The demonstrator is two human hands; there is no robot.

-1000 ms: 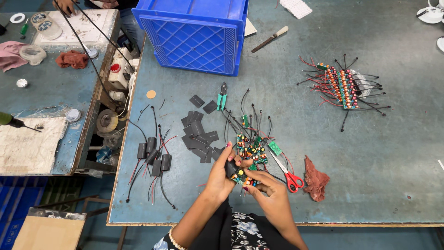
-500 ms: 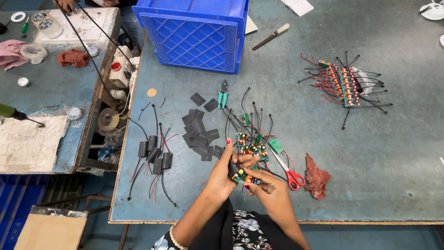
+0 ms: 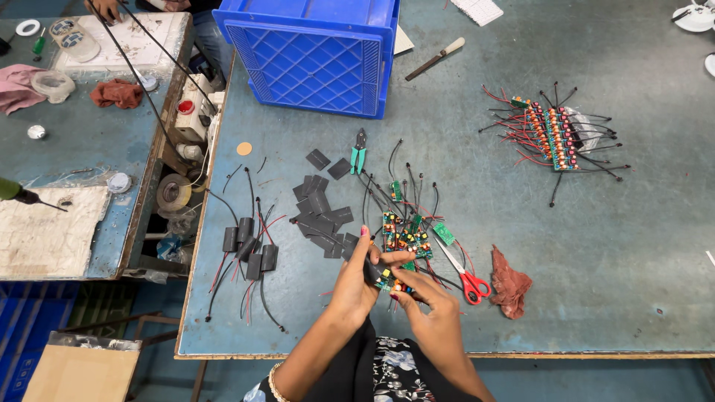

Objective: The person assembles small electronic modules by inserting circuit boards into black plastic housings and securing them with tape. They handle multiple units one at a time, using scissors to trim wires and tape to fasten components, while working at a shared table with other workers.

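Observation:
My left hand (image 3: 357, 279) and my right hand (image 3: 430, 307) meet near the table's front edge, both pinching a small green circuit board (image 3: 386, 279) with black wires; a black sleeve piece seems to sit between my left fingers. Just beyond the hands lies a cluster of similar small circuit boards (image 3: 406, 237) with wires. Flat black sleeve pieces (image 3: 322, 212) are scattered to the left of that cluster. Boards wrapped in black sleeves (image 3: 249, 249), with red and black leads, lie further left.
Red-handled scissors (image 3: 468, 280) and a rust-red rag (image 3: 510, 283) lie right of my hands. Green pliers (image 3: 360, 155), a blue crate (image 3: 316, 52), a knife (image 3: 434, 59) and a far row of wired boards (image 3: 553, 138) are behind. Another person's hand (image 3: 108, 9) works at the left bench.
My hands stayed in place, with only small finger shifts on the board. The view drifted slightly.

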